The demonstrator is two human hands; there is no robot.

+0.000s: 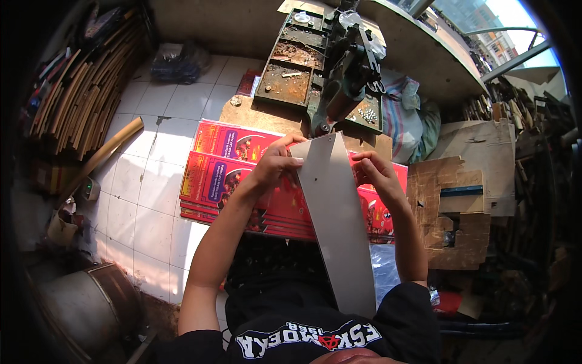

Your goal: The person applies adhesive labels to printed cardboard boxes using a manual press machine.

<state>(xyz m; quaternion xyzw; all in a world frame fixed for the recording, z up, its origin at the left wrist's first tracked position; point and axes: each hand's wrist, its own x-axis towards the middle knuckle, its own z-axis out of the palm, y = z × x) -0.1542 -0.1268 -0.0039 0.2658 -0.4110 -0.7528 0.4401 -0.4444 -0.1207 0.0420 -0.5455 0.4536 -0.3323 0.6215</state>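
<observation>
A long pale grey cardboard panel (336, 224) slants from my lap up to the foot of a dark press-like machine (345, 97). Small holes show near its far end. My left hand (280, 162) grips the panel's left edge, thumb on top and fingers mostly hidden underneath. Beside the right edge, my right hand (377, 173) is closed with curled fingers; whatever is in them, if anything, is too small to make out. Under both hands lie stacks of red printed cards (209, 176) with food pictures.
Left of the machine stands a compartmented tray (282, 82) with small metal parts; another compartment (367, 114) holds shiny bits. Cardboard sheets (448, 212) lie at right, near a striped sack (403, 115). A cardboard tube (115, 145) leans at left. A metal drum (91, 309) stands lower left.
</observation>
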